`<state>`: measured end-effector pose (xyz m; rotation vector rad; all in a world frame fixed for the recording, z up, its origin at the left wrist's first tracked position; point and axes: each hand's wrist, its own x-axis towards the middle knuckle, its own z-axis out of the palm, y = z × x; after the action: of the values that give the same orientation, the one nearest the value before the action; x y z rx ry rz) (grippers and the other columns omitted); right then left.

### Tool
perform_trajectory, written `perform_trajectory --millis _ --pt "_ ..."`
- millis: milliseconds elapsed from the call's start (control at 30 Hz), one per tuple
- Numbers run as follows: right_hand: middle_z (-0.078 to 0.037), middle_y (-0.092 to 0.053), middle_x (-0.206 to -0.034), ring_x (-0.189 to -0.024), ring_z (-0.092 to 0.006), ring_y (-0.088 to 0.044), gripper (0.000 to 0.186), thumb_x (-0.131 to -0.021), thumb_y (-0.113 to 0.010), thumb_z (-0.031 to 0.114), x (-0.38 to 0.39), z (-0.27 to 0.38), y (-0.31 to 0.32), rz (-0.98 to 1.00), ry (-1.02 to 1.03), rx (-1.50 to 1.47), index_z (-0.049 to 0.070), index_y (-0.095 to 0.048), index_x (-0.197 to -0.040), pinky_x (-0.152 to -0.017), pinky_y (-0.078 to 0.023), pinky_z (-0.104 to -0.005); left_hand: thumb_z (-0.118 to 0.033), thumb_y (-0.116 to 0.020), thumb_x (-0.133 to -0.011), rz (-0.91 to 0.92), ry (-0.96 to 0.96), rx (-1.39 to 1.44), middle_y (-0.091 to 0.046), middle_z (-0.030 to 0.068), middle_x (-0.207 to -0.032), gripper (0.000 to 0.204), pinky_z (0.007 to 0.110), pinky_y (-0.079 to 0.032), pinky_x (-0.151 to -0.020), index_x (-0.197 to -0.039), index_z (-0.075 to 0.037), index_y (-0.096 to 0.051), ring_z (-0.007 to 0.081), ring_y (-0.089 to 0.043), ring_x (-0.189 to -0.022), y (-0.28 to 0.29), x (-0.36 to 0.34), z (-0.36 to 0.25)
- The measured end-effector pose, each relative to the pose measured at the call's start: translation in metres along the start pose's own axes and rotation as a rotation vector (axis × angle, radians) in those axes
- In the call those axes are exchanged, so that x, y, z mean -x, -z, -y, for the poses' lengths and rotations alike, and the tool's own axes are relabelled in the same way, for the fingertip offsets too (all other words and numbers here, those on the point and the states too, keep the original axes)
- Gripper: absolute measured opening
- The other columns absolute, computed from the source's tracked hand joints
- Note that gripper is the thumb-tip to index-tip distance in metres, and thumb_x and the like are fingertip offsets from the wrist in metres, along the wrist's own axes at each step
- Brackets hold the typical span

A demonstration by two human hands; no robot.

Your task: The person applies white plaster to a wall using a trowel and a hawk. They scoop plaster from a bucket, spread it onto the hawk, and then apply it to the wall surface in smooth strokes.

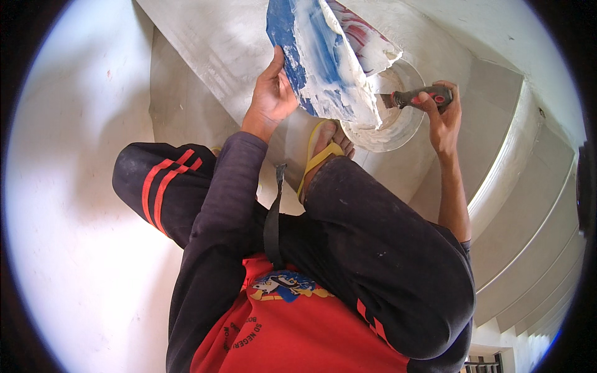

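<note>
My left hand (273, 90) grips the edge of a stiff blue sheet (323, 59), thumb along its side and most fingers hidden behind it. Thick white paste is smeared over its face and builds up along its rim. Against it lies a red-and-white smeared piece (364, 37); whether the two are joined I cannot tell. My right hand (443, 115) is closed around the black-and-red handle of a putty knife (413, 97). The knife's blade points left, at the sheet's pasty edge. Below both is a round, pale, paste-stained tub (398, 133), partly covered by the sheet.
Grey stair steps (528, 193) curve down the right side. A pale wall (74, 186) stands at the left. My foot in a yellow sandal (320, 152) is close beside the tub, with my bent knees below. A dark strap (273, 224) hangs between my legs.
</note>
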<state>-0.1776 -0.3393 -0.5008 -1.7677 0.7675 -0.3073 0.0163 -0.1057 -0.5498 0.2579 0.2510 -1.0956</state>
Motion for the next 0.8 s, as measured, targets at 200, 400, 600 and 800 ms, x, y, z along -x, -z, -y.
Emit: perform_trajectory --millis 200,400,600,800 --pt "-0.01 -0.061 -0.084 -0.079 -0.0155 -0.061 0.032 -0.084 -0.066 0.015 0.017 -0.009 0.001 0.017 0.003 -0.097 -0.002 -0.046 -0.103 -0.071 -0.049 -0.0285 -0.032 -0.044 -0.096 -0.018 0.014 0.017 -0.056 0.0087 -0.124 0.038 0.042 -0.04 -0.099 -0.124 -0.006 -0.051 0.0235 -0.054 -0.113 -0.001 -0.003 0.004" --pt "-0.009 -0.059 -0.087 -0.08 -0.0171 -0.061 0.035 -0.084 -0.067 0.017 0.025 -0.008 -0.008 0.071 -0.074 -0.179 -0.001 -0.046 -0.106 -0.073 -0.051 -0.0294 -0.032 -0.044 -0.095 0.04 0.039 0.0 -0.056 0.0071 -0.125 0.038 0.041 -0.038 -0.1 -0.125 -0.008 -0.05 0.0225 -0.053 -0.114 -0.005 -0.003 0.008" --pt "-0.01 -0.057 -0.09 -0.08 -0.0177 -0.062 0.034 -0.085 -0.064 0.017 0.017 -0.009 0.002 0.044 -0.209 -0.275 -0.001 -0.046 -0.107 -0.074 -0.055 -0.0327 -0.033 -0.045 -0.095 0.038 0.056 -0.067 -0.055 0.0061 -0.126 0.039 0.042 -0.036 -0.102 -0.127 -0.01 -0.049 0.0222 -0.052 -0.116 -0.008 -0.003 0.01" --pt "-0.011 -0.056 -0.091 -0.081 -0.0186 -0.062 0.028 -0.088 -0.058 0.018 0.013 -0.017 0.01 0.052 -0.267 -0.323 -0.001 -0.047 -0.107 -0.074 -0.056 -0.0349 -0.034 -0.044 -0.095 -0.077 0.018 -0.129 -0.054 0.0055 -0.126 0.04 0.042 -0.036 -0.102 -0.127 -0.01 -0.049 0.0219 -0.051 -0.117 -0.01 -0.001 0.011"
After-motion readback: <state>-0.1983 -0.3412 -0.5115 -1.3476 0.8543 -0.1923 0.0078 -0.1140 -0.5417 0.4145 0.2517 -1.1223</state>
